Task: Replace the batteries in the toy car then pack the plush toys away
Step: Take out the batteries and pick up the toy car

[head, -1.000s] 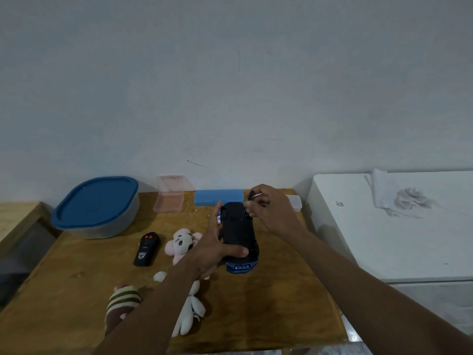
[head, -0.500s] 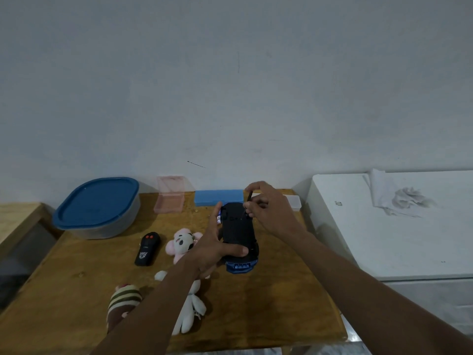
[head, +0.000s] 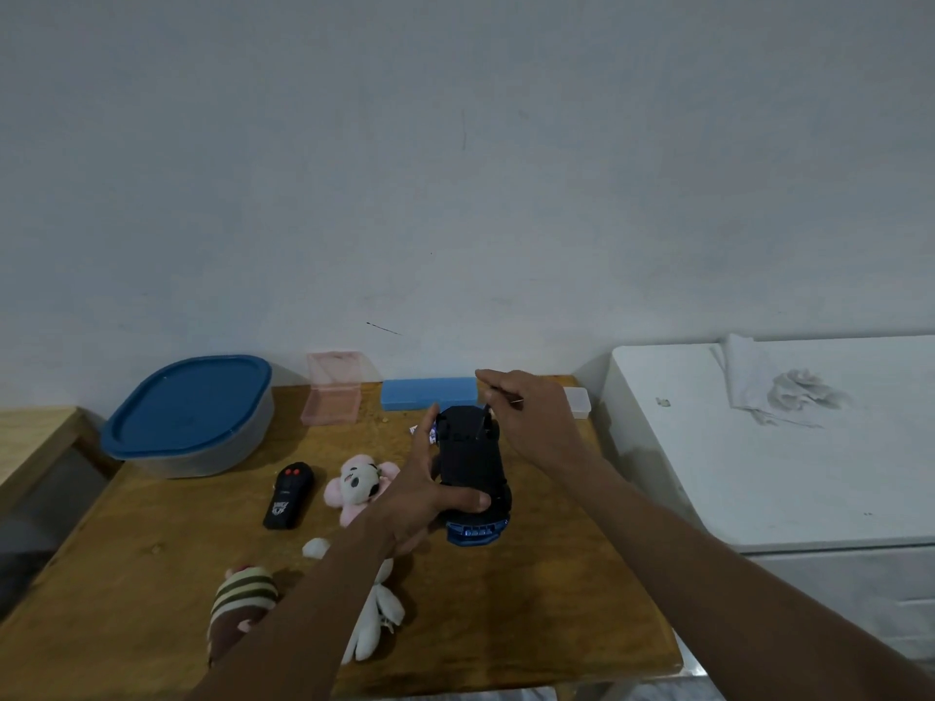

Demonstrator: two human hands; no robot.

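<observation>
The toy car (head: 470, 457) lies upside down in the middle of the wooden table (head: 556, 599), black underside up, blue bumper toward me. My left hand (head: 425, 493) grips its left side, thumb across the near end. My right hand (head: 531, 417) hovers over the car's far end and pinches a thin screwdriver (head: 484, 421) whose tip meets the underside. A pink-and-white plush (head: 356, 485) lies left of the car. A striped plush (head: 243, 604) and a white plush (head: 374, 624) lie near the front edge, partly hidden by my left forearm.
A black remote (head: 288, 495) lies left of the pink plush. A blue-lidded tub (head: 189, 414) stands at the back left, then a pink clear box (head: 331, 394), a blue case (head: 430, 393) and a small white box (head: 578, 401). A white appliance (head: 784, 447) with a cloth (head: 774, 387) stands right.
My right hand has lifted slightly and turned over the car's far end, with the thin tool in its fingers. My left hand and the car have stayed put.
</observation>
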